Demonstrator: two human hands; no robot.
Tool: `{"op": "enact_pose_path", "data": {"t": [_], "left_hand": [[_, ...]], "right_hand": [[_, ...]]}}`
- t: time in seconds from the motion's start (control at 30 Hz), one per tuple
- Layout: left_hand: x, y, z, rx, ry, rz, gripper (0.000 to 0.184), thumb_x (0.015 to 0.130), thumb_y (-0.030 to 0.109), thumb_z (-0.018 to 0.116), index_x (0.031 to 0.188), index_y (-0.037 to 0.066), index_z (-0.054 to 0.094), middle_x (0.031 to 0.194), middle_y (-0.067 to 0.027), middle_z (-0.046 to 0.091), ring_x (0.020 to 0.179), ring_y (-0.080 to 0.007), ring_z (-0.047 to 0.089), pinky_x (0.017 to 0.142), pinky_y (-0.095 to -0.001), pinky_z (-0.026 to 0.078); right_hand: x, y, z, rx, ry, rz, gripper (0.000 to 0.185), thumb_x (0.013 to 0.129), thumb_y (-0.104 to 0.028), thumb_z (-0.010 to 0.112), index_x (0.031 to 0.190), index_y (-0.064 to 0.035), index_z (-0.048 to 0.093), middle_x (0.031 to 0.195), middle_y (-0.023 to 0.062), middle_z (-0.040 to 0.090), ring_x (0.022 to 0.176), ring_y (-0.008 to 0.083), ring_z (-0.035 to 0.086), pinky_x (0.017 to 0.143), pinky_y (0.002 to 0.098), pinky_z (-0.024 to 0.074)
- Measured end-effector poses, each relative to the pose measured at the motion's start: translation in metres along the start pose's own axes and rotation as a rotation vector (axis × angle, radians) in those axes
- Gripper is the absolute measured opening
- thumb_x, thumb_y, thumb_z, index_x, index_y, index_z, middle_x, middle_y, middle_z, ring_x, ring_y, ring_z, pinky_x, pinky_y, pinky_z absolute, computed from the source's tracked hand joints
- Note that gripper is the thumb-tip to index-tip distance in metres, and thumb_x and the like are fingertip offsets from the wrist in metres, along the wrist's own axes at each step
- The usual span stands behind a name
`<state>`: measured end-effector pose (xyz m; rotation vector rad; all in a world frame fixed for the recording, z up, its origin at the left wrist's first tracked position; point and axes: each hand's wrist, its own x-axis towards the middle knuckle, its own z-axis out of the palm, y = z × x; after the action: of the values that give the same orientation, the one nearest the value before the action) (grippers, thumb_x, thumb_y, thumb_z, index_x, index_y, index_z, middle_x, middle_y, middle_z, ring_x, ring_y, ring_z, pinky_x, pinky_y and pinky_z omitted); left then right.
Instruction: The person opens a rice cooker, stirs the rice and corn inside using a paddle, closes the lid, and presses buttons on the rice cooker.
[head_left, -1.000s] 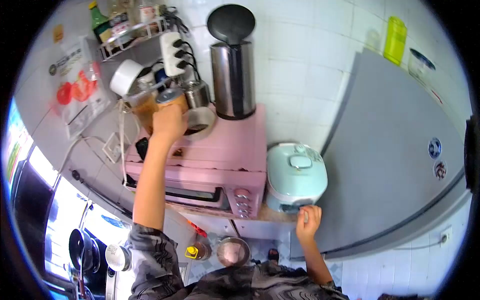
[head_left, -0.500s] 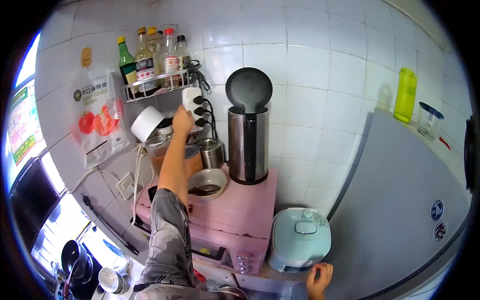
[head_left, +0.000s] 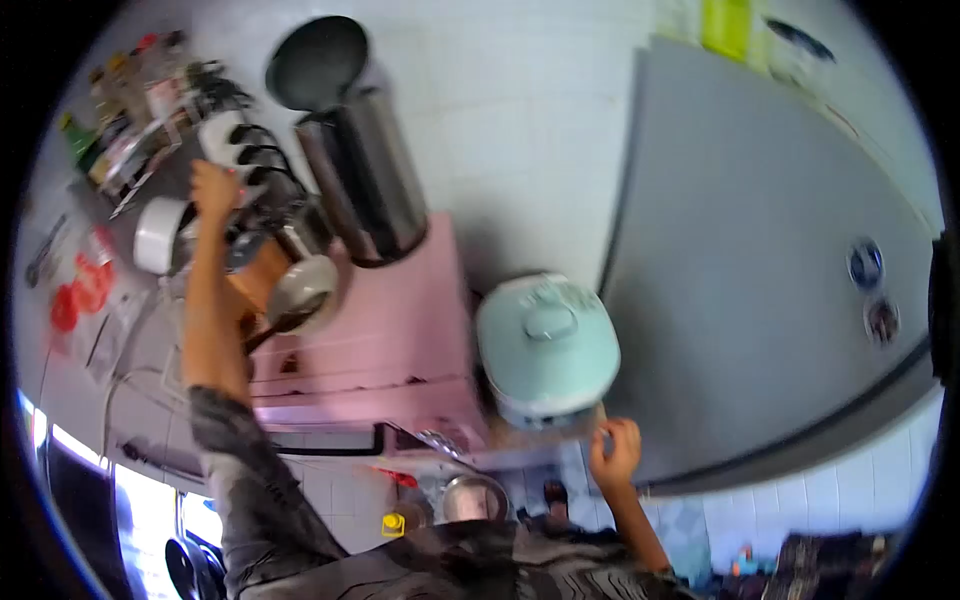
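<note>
My left hand [head_left: 215,188] reaches to the lower left side of the white power strip [head_left: 222,140], which has several black plugs in it. Its fingers are curled, and whatever they may hold is hidden and blurred. Below it are a white pot [head_left: 160,235], an orange container with a dark lid [head_left: 262,272] and a pale bowl [head_left: 303,297] with a dark spoon. My right hand [head_left: 615,452] has curled fingers near the front right corner of the mint rice cooker [head_left: 548,345]; whether something small is pinched there is unclear.
A tall steel container with its black lid raised [head_left: 365,175] stands on the pink oven [head_left: 390,340]. Bottles crowd a wall rack [head_left: 150,145] at upper left. The grey refrigerator [head_left: 750,270] fills the right. On the floor are a metal basin [head_left: 475,497] and a yellow-capped bottle [head_left: 394,524].
The view has tilted down and turned, so the oven and cooker sit higher and further left. My left hand stays by the power strip, now lower along its side. My right hand remains near the cooker.
</note>
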<state>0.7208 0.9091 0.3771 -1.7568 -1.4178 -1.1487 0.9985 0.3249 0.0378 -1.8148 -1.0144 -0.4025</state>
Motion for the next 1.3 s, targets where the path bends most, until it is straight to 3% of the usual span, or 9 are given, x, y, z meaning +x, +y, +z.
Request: {"op": "enact_pose_path", "data": {"t": [0.07,0.1,0.2,0.27,0.47,0.63,0.9,1.07,1.3], "left_hand": [[-0.005,0.012,-0.047,-0.141,-0.12,0.006,0.049,0.076,0.017,0.056,0.114,-0.009,0.042,0.11,-0.0296,0.052,0.106,-0.0425,0.05,0.09,-0.0484,0.041],[-0.013,-0.003,-0.037,-0.215,0.187,0.209,0.052,0.076,0.014,0.055,0.12,-0.01,0.043,0.118,-0.0313,0.048,0.111,-0.0418,0.047,0.096,-0.0452,0.037],[-0.079,0.045,-0.133,-0.571,0.249,0.221,0.052,0.079,0.011,0.054,0.125,-0.009,0.041,0.124,-0.0271,0.047,0.116,-0.0371,0.045,0.1,-0.038,0.031],[-0.133,0.075,-0.176,-0.674,0.195,0.247,0.049,0.08,0.005,0.054,0.126,-0.004,0.042,0.126,-0.0215,0.047,0.116,-0.0334,0.045,0.101,-0.0378,0.031],[-0.271,0.114,-0.212,-0.675,-0.191,0.46,0.05,0.085,0.012,0.051,0.132,-0.002,0.037,0.136,-0.0204,0.037,0.129,-0.0365,0.03,0.106,-0.0438,0.021],[-0.309,0.127,-0.202,-0.613,-0.272,0.423,0.048,0.088,0.015,0.049,0.131,-0.002,0.036,0.137,-0.0205,0.034,0.13,-0.0376,0.025,0.106,-0.0468,0.019],[-0.313,0.124,-0.196,-0.703,-0.197,0.396,0.036,0.088,0.011,0.047,0.121,-0.003,0.045,0.127,-0.0217,0.044,0.125,-0.0394,0.033,0.103,-0.047,0.024],[-0.313,0.125,-0.195,-0.741,-0.208,0.386,0.034,0.088,0.01,0.047,0.119,-0.003,0.046,0.123,-0.0213,0.045,0.123,-0.0395,0.034,0.102,-0.047,0.025],[-0.314,0.123,-0.19,-0.802,-0.157,0.386,0.03,0.087,0.007,0.048,0.114,-0.003,0.047,0.12,-0.0207,0.048,0.117,-0.0387,0.039,0.1,-0.0463,0.028]], "right_hand": [[-0.024,0.01,0.004,-0.024,-0.075,0.043,0.016,0.074,-0.013,0.06,0.087,-0.0052,0.057,0.089,0.0142,0.057,0.089,0.0332,0.053,0.079,0.0421,0.0409],[-0.036,0.013,0.005,-0.05,-0.065,0.072,0.016,0.074,-0.013,0.06,0.087,-0.0052,0.057,0.089,0.0142,0.057,0.089,0.0332,0.053,0.079,0.0421,0.0409],[-0.06,0.011,0.011,-0.034,-0.164,0.153,0.02,0.073,-0.015,0.062,0.09,-0.0048,0.058,0.102,0.0157,0.055,0.097,0.0336,0.051,0.085,0.0425,0.0393],[-0.07,0.01,0.016,0.021,-0.273,0.157,0.023,0.071,-0.017,0.064,0.09,-0.0044,0.06,0.125,0.0186,0.046,0.111,0.0355,0.045,0.093,0.0433,0.036],[-0.06,-0.002,0.03,0.085,-0.282,0.029,0.03,0.069,-0.017,0.068,0.094,-0.0041,0.058,0.144,0.022,0.023,0.126,0.0407,0.031,0.101,0.0449,0.0288],[-0.051,0.001,0.045,0.05,-0.226,0.044,0.028,0.068,-0.017,0.068,0.092,-0.0051,0.059,0.145,0.0227,0.021,0.127,0.0409,0.029,0.102,0.0462,0.0276],[-0.054,0.0,0.061,0.083,-0.207,0.103,0.022,0.063,-0.014,0.067,0.084,-0.0064,0.063,0.147,0.0207,0.017,0.128,0.0401,0.029,0.101,0.0455,0.0299],[-0.054,-0.003,0.064,0.145,-0.144,0.181,0.013,0.059,-0.009,0.066,0.071,-0.0078,0.063,0.145,0.0187,0.025,0.117,0.0369,0.04,0.097,0.0413,0.0343],[-0.056,-0.004,0.068,0.113,-0.127,0.201,0.011,0.06,-0.007,0.064,0.071,-0.0084,0.062,0.145,0.0143,0.027,0.103,0.0303,0.045,0.091,0.035,0.038]]}}
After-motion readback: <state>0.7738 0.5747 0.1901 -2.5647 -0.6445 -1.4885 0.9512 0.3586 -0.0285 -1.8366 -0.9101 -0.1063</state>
